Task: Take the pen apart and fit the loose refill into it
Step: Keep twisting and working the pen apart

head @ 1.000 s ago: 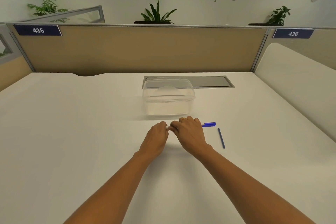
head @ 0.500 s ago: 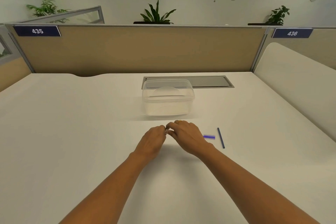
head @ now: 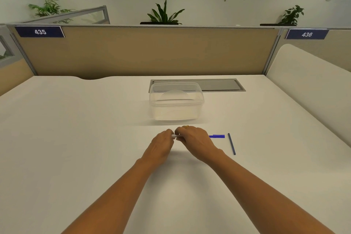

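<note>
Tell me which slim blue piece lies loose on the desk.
The dark refill, lying alone right of the pen. The pen, bright blue end showing, is held by the left hand and right hand.

My left hand (head: 161, 145): back up, fingers curled, tips pinching one end of the pen (head: 175, 136).
My right hand (head: 196, 140): back up, fingers curled over the rest of the pen, fingertips almost meeting those of the left hand.
Wrists: both turned slightly inward.
My left forearm (head: 117, 192) and right forearm (head: 256, 186): bare, stretched forward, converging toward the hands.
</note>
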Motion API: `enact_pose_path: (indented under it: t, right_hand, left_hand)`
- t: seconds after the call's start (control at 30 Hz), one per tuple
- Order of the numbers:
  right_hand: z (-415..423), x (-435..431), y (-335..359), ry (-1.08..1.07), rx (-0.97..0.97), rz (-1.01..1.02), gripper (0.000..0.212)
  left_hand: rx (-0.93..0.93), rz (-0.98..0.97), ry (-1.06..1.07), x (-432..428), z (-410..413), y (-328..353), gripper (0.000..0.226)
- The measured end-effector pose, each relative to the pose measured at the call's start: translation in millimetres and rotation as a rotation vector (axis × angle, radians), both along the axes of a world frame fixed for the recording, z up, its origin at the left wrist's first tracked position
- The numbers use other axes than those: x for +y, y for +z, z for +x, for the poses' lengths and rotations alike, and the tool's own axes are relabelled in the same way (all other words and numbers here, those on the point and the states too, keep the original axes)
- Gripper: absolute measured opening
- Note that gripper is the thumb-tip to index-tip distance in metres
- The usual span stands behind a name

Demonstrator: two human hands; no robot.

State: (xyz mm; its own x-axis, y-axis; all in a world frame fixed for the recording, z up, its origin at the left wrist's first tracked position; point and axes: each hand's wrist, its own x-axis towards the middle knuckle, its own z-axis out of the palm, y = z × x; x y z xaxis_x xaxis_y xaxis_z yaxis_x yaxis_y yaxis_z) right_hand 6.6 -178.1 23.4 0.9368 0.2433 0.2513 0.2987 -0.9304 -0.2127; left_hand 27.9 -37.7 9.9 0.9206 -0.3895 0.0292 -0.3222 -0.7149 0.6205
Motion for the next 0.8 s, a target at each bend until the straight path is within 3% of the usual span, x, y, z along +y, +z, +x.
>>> enact_pose_path:
  t: [0.2, 0.3, 0.4, 0.8]
  right_hand:
    - [4, -1, -3, -0.013, -0.1, -0.057, 0.028]
    - [3, 0, -5, -0.006, -0.122, -0.053, 0.028]
    - [3, 3, -5, 0.009, -0.117, -0.06, 0.028]
    - [0, 8, -4, -0.016, -0.079, -0.004, 0.026]
  left_hand:
    - [0.016, -0.036, 0.014, -1, -1, 1, 0.024]
    - [-0.052, 0.035, 0.005, 0, -2, 3, 0.015]
    - [-0.138, 0.125, -0.008, 0, -4, 4, 0.014]
    - [-0.212, 0.153, 0.067, -8, -1, 1, 0.021]
